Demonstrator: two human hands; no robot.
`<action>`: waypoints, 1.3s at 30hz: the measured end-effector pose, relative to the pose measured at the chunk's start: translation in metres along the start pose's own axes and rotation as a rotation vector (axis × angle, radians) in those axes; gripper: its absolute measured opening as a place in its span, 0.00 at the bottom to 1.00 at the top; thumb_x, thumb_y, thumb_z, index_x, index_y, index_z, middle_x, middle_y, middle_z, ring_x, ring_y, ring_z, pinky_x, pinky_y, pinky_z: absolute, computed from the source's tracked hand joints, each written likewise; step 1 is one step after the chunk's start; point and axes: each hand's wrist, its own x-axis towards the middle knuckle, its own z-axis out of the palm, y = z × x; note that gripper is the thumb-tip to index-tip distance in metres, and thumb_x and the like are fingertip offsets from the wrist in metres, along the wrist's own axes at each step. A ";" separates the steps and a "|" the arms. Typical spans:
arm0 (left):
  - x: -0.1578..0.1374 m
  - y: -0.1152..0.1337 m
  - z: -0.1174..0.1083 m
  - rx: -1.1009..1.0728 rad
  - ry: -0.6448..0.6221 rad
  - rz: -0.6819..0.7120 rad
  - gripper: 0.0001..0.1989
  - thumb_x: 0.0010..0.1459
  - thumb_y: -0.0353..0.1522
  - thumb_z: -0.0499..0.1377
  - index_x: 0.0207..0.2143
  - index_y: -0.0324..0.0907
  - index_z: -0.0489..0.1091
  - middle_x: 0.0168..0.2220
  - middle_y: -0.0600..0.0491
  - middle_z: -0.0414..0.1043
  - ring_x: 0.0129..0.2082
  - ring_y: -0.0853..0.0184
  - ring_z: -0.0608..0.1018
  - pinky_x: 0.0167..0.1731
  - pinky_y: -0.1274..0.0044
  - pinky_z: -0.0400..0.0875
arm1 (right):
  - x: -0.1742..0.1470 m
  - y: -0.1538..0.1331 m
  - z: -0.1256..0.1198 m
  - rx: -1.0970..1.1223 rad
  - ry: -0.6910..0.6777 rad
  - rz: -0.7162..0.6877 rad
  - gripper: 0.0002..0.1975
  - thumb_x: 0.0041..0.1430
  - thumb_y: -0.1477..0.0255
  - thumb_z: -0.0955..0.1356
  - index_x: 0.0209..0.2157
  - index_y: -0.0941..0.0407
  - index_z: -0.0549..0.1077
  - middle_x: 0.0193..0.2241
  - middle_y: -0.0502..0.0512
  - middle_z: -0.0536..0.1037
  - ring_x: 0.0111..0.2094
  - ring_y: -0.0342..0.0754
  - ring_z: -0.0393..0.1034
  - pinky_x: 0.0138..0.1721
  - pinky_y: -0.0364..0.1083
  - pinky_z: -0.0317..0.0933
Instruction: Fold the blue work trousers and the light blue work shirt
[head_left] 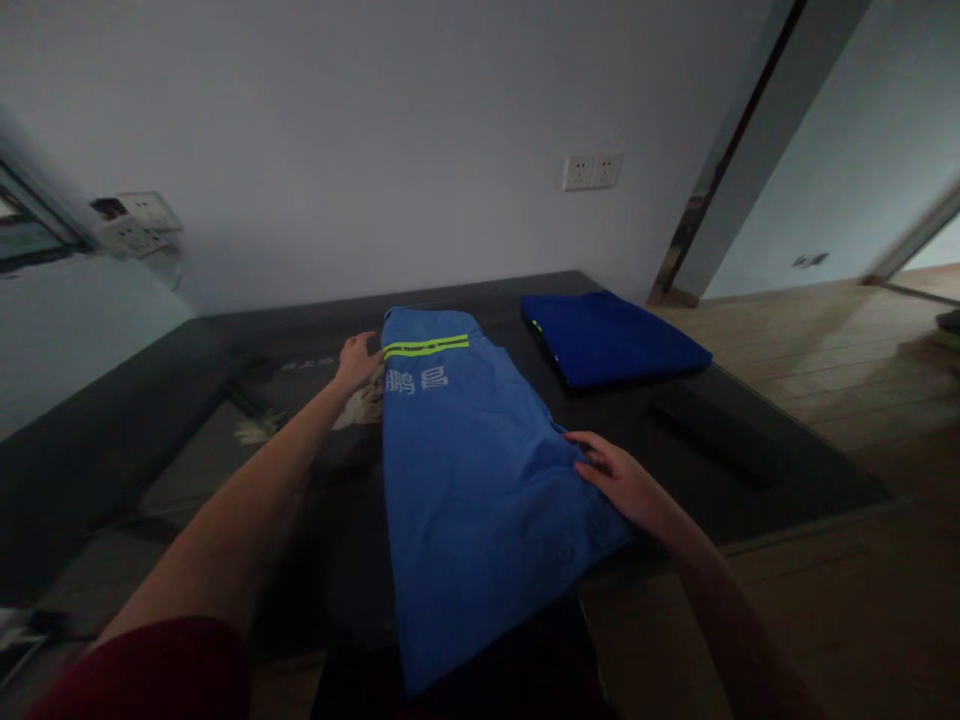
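Note:
A blue work jacket lies lengthwise on the dark table, folded narrow, with a yellow-green stripe and pale printed characters near its far end. Its near end hangs past the table's front edge. My left hand is at the jacket's left edge beside the stripe, thumb and fingers apart, fingertips touching or very close to the cloth. On the right side, my right hand has a bunched, wrinkled part of the jacket at its fingertips, thumb and fingers closed on the edge.
A folded darker blue garment lies at the back right of the table. In front of it rests a long black object. A wall with sockets stands behind. A power strip is at the far left.

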 end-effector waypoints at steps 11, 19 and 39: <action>-0.280 0.024 -0.092 0.105 -0.821 1.016 0.34 0.54 0.35 0.60 0.61 0.58 0.53 0.62 0.53 0.57 0.61 0.57 0.62 0.62 0.60 0.51 | -0.047 -0.001 -0.020 -0.196 0.106 0.044 0.20 0.58 0.63 0.63 0.51 0.54 0.67 0.28 0.51 0.74 0.27 0.46 0.69 0.31 0.45 0.63; -0.311 0.038 -0.050 0.164 -0.677 0.993 0.41 0.54 0.24 0.55 0.65 0.54 0.41 0.65 0.49 0.47 0.63 0.56 0.56 0.60 0.58 0.54 | 0.001 -0.019 0.003 -0.310 0.159 -0.087 0.17 0.59 0.65 0.63 0.48 0.56 0.69 0.34 0.56 0.75 0.35 0.50 0.71 0.37 0.48 0.65; -0.333 0.043 -0.069 0.235 -0.677 1.048 0.37 0.53 0.35 0.61 0.63 0.47 0.49 0.64 0.47 0.53 0.62 0.53 0.58 0.57 0.52 0.57 | -0.024 0.004 -0.004 0.076 0.132 0.034 0.24 0.55 0.61 0.67 0.52 0.53 0.62 0.32 0.49 0.67 0.23 0.41 0.65 0.22 0.41 0.60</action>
